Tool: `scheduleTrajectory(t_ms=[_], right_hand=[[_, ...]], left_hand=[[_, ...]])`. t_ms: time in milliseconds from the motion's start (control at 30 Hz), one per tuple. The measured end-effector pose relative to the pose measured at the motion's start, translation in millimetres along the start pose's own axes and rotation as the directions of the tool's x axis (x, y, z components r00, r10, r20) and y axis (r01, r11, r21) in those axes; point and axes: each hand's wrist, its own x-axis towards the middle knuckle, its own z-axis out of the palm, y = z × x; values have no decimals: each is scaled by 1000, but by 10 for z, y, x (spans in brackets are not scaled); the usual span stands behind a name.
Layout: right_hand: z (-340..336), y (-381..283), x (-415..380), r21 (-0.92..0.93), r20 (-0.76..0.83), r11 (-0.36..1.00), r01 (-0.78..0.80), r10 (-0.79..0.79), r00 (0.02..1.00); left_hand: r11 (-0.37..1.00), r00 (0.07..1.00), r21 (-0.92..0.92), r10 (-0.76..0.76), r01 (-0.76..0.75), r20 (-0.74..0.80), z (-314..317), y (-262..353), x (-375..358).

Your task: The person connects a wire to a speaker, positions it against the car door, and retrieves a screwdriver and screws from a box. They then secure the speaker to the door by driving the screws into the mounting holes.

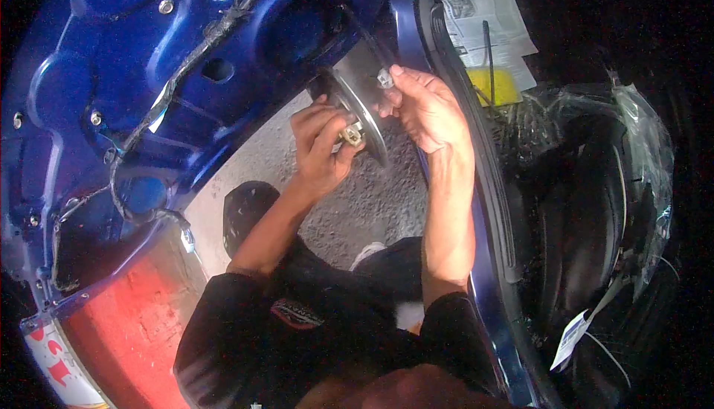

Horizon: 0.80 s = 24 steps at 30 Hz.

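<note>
Blue sheet metal of a stripped car door (111, 52) fills the upper left, with a taped wiring harness (201, 41) run across it and a large round opening (305, 30) near its right edge. A round speaker (361, 108) is held up just below that opening, between both hands, its rim seen almost edge-on and tilted.

The left hand (321, 149) is raised with the forearm angled up from the lower middle; its fingers are curled closed around the speaker's back, at a small pale connector (352, 135), with the thumb pressed against the lower rim.

The right hand (424, 108) is lifted on a nearly upright forearm, wrist bent inward. Its grip is closed as a pinch: thumb and forefinger are pressed on a small light-coloured plug (384, 78) at the speaker's upper edge, the other fingers loosely folded.

Grey rough ground (357, 201) is seen beneath the hands. To the right, a car seat wrapped in clear plastic (595, 186) is visible, with papers (487, 26) lying above it.
</note>
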Motion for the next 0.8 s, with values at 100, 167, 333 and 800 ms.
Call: scheduleTrajectory(t_ms=[100,167,333,800], right_hand=[[3,-16,27,-9,1,1000,15,-15,1000],[2,-14,10,-11,8,1000,12,-12,1000],[28,-15,5,-5,-27,1000,4,-5,1000],[58,1,-21,-124,-49,991,55,-61,997]], left_hand=[[1000,1000,-2,20,-20,-12,9,-25,19],[1000,1000,-3,15,-15,-14,5,-8,3],[996,997,27,-83,82,11,-15,20,-23],[961,950,29,-275,274,150,-14,89,75]])
